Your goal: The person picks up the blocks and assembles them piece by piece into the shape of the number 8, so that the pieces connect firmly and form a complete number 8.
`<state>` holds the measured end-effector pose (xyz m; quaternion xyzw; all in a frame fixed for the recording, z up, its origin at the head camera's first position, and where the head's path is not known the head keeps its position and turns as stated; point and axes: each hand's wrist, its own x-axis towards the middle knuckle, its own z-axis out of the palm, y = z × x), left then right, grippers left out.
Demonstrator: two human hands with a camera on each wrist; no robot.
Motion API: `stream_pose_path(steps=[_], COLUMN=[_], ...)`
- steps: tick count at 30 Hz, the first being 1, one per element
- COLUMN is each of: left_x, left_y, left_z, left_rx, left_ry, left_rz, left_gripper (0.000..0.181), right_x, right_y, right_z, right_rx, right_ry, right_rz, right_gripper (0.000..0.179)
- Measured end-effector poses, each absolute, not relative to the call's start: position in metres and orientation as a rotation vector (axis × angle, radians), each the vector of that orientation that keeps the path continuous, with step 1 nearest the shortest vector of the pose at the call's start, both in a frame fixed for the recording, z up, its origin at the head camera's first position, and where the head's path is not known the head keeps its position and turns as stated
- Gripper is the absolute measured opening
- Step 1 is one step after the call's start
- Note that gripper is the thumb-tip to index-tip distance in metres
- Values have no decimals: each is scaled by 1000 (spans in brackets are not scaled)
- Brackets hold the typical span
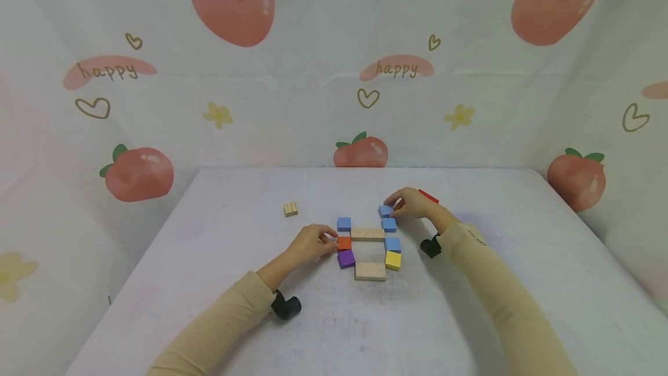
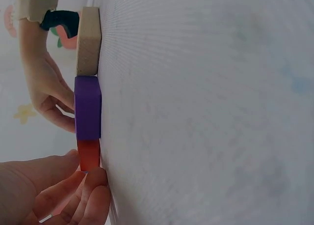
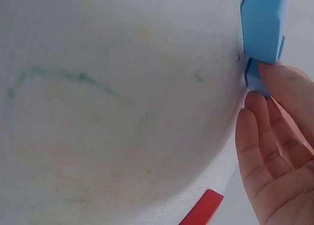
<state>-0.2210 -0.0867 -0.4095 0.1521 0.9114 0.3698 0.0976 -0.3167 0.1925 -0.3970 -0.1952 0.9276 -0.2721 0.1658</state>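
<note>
My left hand is at the left side of the ring of blocks, thumb and fingertips on the orange block. In the left wrist view that block is partly hidden by a purple block. At the far right corner my right hand pinches a blue block between thumb and fingers. Another blue block lies just in front of it. The right wrist view shows my fingertips covering part of the held block.
Two pale wooden planks, a far one and a near one, lie between the side columns. A yellow block is at the near right. A striped wooden block lies apart at left; a red piece lies behind my right hand.
</note>
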Motion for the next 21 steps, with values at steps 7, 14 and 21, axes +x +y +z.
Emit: stream_pose_path(steps=[7,14,21], left_x=[-221,-221,-221], left_y=[-86,-87,-88], left_z=[-409,-409,-409], left_rx=[423,450,475], left_ry=[2695,2701,2694], left_rz=[1099,1092,1093], left_gripper=[20,21,22], right_x=[-317,-319,-318], right_y=[192,194,197], right_z=[-398,-399,-397], right_rx=[-543,-539,-554], right_ry=[2641,2614,2596], right_rz=[-769,-773,-771], right_gripper=[34,36,36])
